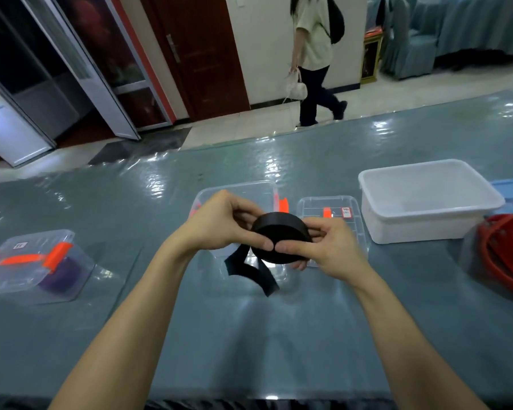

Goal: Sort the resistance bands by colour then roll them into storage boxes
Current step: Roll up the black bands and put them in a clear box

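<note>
Two thumbs meet on the rolled black band [282, 241], clamped between left hand [216, 223] and right hand [329, 250], seemingly to keep the coil tight, its loose tail [249, 272] dangling above the desk [249, 335] before an open clear box [237, 189], red bands [504, 255] waiting rightward.

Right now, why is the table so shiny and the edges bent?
Head view: light glares in white patches on the glossy table cover; the wide lens curves the table's far edge and leans the door frame; the red bands look smeared, the black roll sharper.
</note>
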Available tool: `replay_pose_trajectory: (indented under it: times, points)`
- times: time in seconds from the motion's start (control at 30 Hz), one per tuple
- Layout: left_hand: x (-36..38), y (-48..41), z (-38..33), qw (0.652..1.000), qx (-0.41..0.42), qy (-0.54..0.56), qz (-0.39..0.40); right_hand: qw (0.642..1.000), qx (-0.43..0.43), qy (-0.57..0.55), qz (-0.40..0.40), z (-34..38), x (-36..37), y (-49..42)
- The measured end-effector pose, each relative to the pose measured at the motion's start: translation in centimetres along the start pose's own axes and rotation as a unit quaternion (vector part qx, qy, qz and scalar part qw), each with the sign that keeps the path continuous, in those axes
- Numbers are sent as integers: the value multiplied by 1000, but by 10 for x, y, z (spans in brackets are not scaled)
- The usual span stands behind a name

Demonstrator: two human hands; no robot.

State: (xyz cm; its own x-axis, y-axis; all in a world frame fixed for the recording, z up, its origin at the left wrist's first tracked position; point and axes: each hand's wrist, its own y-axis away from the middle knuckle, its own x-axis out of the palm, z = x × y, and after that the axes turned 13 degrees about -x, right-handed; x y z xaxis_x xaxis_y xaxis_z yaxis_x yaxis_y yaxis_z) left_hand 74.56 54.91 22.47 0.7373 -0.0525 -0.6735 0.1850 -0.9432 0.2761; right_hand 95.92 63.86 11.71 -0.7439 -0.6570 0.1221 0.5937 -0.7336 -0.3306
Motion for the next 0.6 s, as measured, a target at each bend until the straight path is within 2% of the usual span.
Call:
replay_pose_trajectory:
  times: [0.07,0.1,0.13,0.2,0.23,0.3,0.37,0.5,0.57,0.6]
  points:
    - [-8,-4,-5,998,0,-64,-25,998,1,52,24,-1,3,0]
    - [-16,-5,-8,994,-1,-109,-31,989,-21,136,46,-2,6,-1]
    - [-22,-8,-11,989,-3,-143,-30,965,-59,247,70,-3,8,0]
    - [-33,-13,-18,983,1,-183,-22,881,-172,429,100,-7,19,0]
    - [-35,-15,-22,980,6,-200,-14,849,-224,468,96,-9,27,0]
    - [-39,-20,-25,976,6,-217,11,821,-299,484,51,-14,40,-1]
    - [-45,-25,-20,980,-7,-197,36,820,-324,471,22,-20,44,-4]
    - [-44,-25,37,986,-29,-14,164,829,-306,466,-55,-23,37,-7]
    - [-24,-22,81,977,-56,3,205,843,-288,442,-105,-19,29,-11]
    - [-10,-23,101,977,-63,-9,201,850,-281,428,-124,-16,25,-13]
